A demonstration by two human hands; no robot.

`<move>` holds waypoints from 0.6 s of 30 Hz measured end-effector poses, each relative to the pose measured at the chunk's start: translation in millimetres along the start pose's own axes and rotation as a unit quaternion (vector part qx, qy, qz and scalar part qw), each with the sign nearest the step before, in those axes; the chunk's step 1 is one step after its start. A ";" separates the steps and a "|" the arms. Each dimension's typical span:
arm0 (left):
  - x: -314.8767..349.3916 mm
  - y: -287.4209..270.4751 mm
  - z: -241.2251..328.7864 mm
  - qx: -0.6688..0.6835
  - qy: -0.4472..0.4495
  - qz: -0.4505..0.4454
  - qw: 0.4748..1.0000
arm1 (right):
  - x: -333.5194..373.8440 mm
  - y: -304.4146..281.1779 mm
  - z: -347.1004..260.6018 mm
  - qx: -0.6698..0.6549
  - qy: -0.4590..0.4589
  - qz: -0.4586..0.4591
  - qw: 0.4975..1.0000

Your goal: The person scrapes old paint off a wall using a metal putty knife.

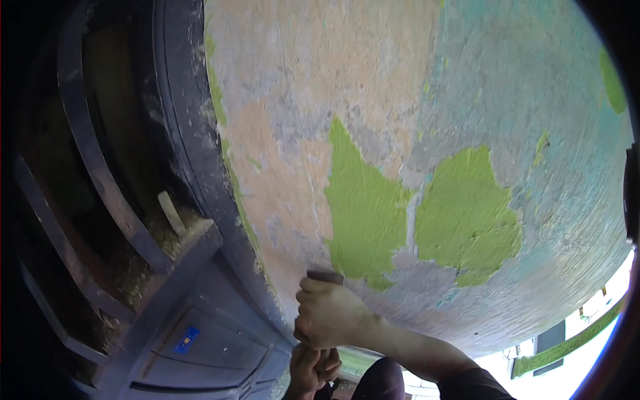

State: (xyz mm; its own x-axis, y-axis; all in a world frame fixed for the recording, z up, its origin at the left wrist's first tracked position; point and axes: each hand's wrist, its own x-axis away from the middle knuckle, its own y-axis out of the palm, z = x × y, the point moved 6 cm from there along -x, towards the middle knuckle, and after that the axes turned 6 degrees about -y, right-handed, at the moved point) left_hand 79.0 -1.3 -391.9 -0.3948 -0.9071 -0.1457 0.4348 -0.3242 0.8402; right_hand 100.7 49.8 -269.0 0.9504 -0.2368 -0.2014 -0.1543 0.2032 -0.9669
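My right hand (337, 316) is closed round a scraper (325, 276); only its flat, dark brown end shows above my knuckles, against the wall. Its grip is hidden in my fist. Just below, my left hand (308, 371) is closed too, fingers curled, close under the right; what it holds, if anything, is hidden. The wall (373, 73) before me is mostly stripped to patchy beige, grey and faded turquoise. Two large patches of green paint stay on it: a left patch (367, 213) just above the scraper and a right patch (467, 213) with ragged edges.
A dark grey door frame (193, 127) borders the wall on the left. Beside it stand a barred opening (107, 173), with debris on its ledge, and a grey door panel (207, 343) with a blue sticker (187, 339). A dark-clothed knee (381, 381) shows at the lower edge.
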 end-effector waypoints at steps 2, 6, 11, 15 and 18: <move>-4.6 -2.5 8.4 -0.012 0.033 -0.054 0.998 | -6.0 -21.5 8.3 0.007 -0.002 0.029 1.000; -2.1 11.9 21.9 -0.061 0.009 0.015 0.998 | -7.1 -22.3 10.2 0.013 0.000 0.027 1.000; -8.5 16.9 33.3 -0.069 -0.018 0.013 0.997 | -13.0 -40.9 19.4 -0.030 0.006 0.096 0.995; -5.4 8.3 25.0 -0.048 -0.039 0.035 0.997 | -12.8 -27.8 18.1 0.007 0.023 0.062 0.998; -13.1 18.6 34.7 -0.047 -0.036 -0.007 0.998 | -16.5 -41.0 19.1 0.022 -0.005 0.018 1.000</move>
State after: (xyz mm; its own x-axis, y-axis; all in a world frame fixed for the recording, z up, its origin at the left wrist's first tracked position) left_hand 64.2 13.9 -356.2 -0.4580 -0.8813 -0.1165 0.5010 -0.3641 0.7851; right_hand 96.5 63.5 -223.0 0.9472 -0.2192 -0.2340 -0.1765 0.2528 -0.9513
